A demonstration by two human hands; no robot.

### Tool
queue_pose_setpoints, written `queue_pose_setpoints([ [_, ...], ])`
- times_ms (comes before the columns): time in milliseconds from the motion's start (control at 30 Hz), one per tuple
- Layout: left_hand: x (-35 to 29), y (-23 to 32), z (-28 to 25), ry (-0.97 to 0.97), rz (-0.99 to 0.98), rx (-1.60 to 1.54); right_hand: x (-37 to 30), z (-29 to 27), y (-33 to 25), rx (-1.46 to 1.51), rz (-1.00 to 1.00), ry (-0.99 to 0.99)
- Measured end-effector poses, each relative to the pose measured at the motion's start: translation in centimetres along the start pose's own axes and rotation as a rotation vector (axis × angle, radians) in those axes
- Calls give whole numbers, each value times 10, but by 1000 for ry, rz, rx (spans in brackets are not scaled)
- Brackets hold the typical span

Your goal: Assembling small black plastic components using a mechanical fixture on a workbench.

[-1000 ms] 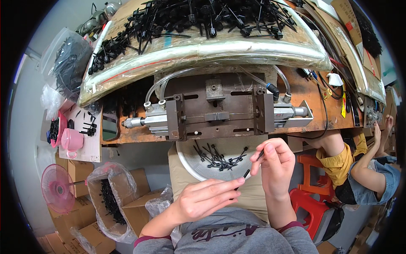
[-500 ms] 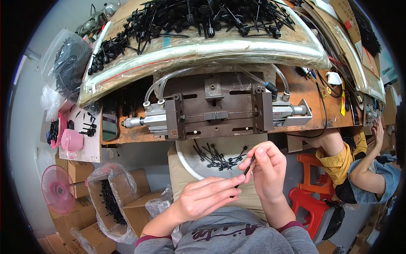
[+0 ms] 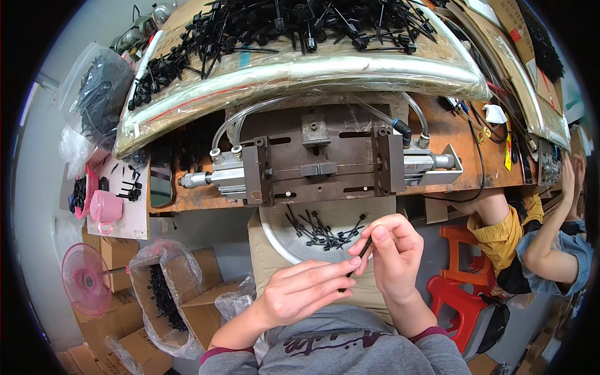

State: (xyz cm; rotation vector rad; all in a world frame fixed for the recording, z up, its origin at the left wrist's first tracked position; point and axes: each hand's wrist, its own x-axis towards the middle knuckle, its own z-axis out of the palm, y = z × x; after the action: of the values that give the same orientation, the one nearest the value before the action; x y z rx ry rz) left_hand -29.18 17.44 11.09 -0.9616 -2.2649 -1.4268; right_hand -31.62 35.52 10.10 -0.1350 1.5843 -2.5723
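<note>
My right hand [image 3: 395,256] pinches a thin black plastic rod [image 3: 365,248] between thumb and fingertips, above my lap. My left hand [image 3: 307,286] is closed, its fingers laid together against the rod's lower end; a dark tip shows under them. Much of the rod is covered by my fingers. Just beyond the hands, a white basket [image 3: 272,236] rests on my lap with several black rod-shaped parts [image 3: 322,231] with thicker heads in it. Past the basket, a brown metal fixture [image 3: 319,134] with a small clamp block [image 3: 319,170] sits on the bench.
Air cylinders [image 3: 228,178] with clear hoses flank the fixture. A plastic-wrapped board [image 3: 300,72] heaped with black parts overhangs it. Left are a pink cup [image 3: 106,206], a pink fan [image 3: 86,278] and a lined carton [image 3: 165,300]. A red stool [image 3: 453,306] and another person [image 3: 550,256] are right.
My right fingertips have shifted slightly along the rod, while my left hand stays nearly still. At the right, the other person's hands have moved closer together.
</note>
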Motion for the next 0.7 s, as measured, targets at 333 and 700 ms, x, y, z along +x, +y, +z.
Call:
queue_pose_setpoints([
  [333,-1,0,3,22,-19,-18,-1,0,0,-2,-29,-15],
  [700,6,-6,-1,82,-59,156,-1,-7,8,-13,172,-98],
])
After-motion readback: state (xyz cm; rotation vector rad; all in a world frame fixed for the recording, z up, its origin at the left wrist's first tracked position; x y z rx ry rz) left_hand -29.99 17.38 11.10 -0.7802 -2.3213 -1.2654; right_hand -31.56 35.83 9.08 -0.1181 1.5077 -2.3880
